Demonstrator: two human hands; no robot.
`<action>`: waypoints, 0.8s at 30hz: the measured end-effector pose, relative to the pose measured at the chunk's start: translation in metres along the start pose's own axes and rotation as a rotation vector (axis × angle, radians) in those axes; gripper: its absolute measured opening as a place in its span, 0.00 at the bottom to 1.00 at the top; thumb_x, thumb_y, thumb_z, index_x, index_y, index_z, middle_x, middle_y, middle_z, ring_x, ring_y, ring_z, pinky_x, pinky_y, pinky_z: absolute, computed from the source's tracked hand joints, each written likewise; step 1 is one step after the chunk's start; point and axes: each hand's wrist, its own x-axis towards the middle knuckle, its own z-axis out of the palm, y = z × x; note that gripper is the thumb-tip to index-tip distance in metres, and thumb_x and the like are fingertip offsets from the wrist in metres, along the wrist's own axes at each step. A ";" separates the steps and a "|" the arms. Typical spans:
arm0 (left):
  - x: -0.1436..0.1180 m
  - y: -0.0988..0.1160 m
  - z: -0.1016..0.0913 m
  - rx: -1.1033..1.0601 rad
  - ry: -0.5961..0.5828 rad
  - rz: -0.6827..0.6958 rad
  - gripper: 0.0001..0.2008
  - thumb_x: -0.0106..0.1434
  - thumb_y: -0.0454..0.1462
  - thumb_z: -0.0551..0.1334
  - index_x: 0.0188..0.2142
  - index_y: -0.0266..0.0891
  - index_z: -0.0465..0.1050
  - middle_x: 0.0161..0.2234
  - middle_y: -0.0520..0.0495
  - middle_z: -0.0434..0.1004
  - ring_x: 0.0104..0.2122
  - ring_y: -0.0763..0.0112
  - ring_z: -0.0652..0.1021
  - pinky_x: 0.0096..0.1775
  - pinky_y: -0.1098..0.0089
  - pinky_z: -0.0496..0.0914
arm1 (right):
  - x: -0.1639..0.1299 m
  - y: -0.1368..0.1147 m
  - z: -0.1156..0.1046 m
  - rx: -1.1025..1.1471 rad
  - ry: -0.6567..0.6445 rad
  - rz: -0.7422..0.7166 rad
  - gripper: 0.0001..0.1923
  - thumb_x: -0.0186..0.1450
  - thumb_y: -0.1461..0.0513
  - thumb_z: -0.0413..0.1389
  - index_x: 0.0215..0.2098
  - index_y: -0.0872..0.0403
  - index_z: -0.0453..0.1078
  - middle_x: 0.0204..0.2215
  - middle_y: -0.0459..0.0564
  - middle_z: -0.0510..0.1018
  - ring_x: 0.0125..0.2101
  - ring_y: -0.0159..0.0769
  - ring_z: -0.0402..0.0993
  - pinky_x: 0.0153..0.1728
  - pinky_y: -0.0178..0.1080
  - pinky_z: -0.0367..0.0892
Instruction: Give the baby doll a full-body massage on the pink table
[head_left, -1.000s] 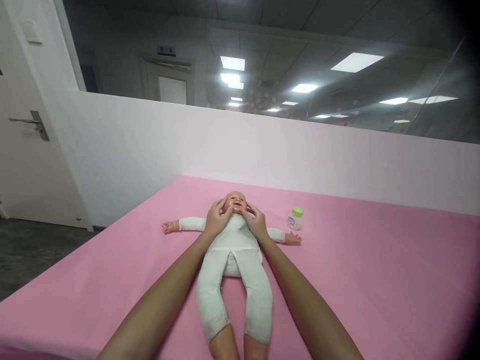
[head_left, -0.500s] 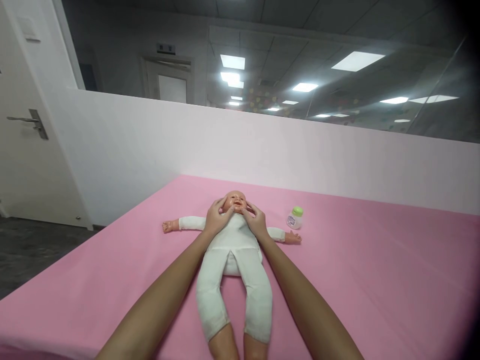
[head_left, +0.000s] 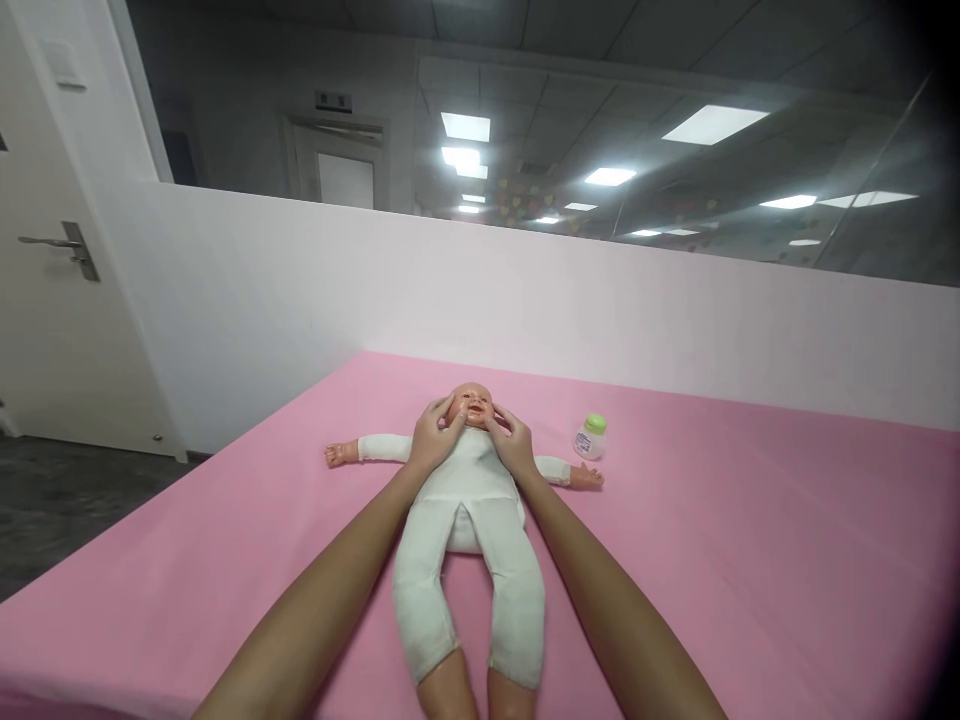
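Note:
A baby doll (head_left: pixel 465 520) in a white cloth suit lies on its back on a pink sheet, arms spread wide, head away from me. My left hand (head_left: pixel 433 435) rests on the doll's left cheek and shoulder, thumb on the chin. My right hand (head_left: pixel 510 440) cups the other cheek, fingers spread along the head. Both hands frame the doll's face (head_left: pixel 471 403). A small white bottle with a green cap (head_left: pixel 590 437) stands upright just beyond the doll's right-side hand.
The pink sheet (head_left: pixel 750 540) covers a wide flat surface running to a low white wall (head_left: pixel 525 300) behind. A white door with a metal handle (head_left: pixel 67 245) is at the left. Dark floor shows at the lower left.
Both hands stay on the doll's face; the thumbs shift slightly over the cheeks and chin. The doll and bottle have not moved.

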 end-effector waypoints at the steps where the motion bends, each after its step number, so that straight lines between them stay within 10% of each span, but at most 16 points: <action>1: 0.000 0.000 0.000 0.002 0.002 0.000 0.25 0.66 0.46 0.65 0.60 0.41 0.73 0.57 0.41 0.74 0.55 0.58 0.76 0.50 0.64 0.75 | 0.000 0.000 0.000 -0.005 -0.003 -0.003 0.28 0.61 0.51 0.63 0.55 0.55 0.75 0.53 0.57 0.80 0.51 0.50 0.79 0.54 0.50 0.73; 24: 0.000 0.004 -0.001 -0.010 0.002 -0.009 0.23 0.67 0.45 0.63 0.58 0.40 0.74 0.56 0.40 0.75 0.54 0.59 0.76 0.49 0.64 0.75 | -0.001 -0.002 -0.001 -0.007 -0.005 -0.017 0.25 0.64 0.51 0.60 0.55 0.55 0.75 0.52 0.56 0.81 0.52 0.48 0.78 0.54 0.48 0.73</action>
